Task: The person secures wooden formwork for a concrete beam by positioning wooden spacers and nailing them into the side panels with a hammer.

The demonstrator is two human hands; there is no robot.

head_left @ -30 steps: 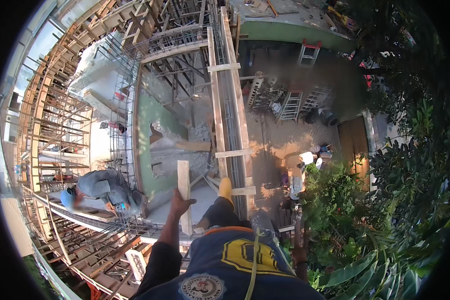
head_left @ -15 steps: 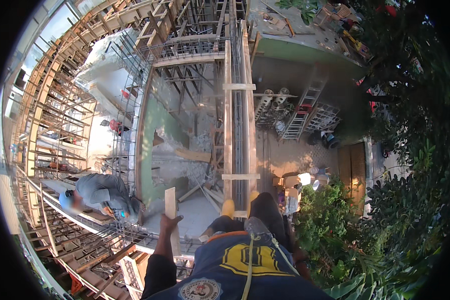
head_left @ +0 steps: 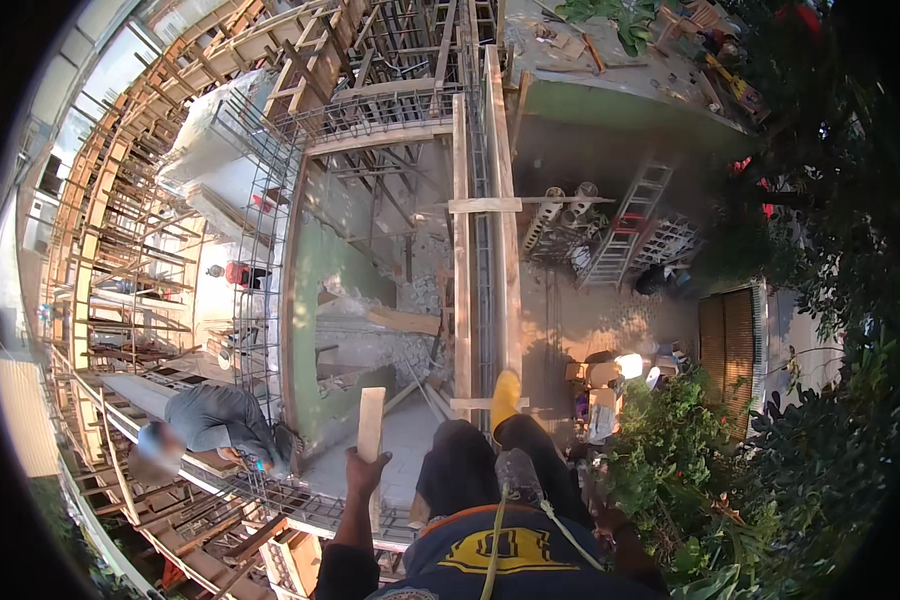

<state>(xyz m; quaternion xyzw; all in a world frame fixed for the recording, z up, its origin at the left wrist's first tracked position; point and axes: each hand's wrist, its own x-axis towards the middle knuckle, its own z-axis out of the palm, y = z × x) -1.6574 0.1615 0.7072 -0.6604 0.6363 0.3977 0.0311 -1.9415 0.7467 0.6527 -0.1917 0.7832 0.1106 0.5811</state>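
My left hand point(head_left: 367, 472) is wrapped round a short wooden board point(head_left: 371, 420), which stands upright beside my left leg. At my right side, my right hand point(head_left: 610, 517) hangs low in shadow near the foliage; its fingers are too dark to make out. One yellow boot point(head_left: 507, 398) rests on the timber beam formwork point(head_left: 511, 290), by a wooden crosspiece point(head_left: 486, 404). My other foot is hidden below my dark trouser leg. Steel rebar point(head_left: 484, 260) runs between the two long form boards.
A bent-over co-worker point(head_left: 215, 420) in grey works beside rebar at left. Deep drops flank the formwork, with rubble point(head_left: 425, 300) at left and a ladder point(head_left: 625, 230) at right. Leafy branches point(head_left: 660, 450) reach close on my right. Another crosspiece point(head_left: 485, 205) spans the forms farther ahead.
I have moved forward along the formwork, and its crosspieces appear nearer. My left boot has gone out of sight under my leg. The board is still in my left hand.
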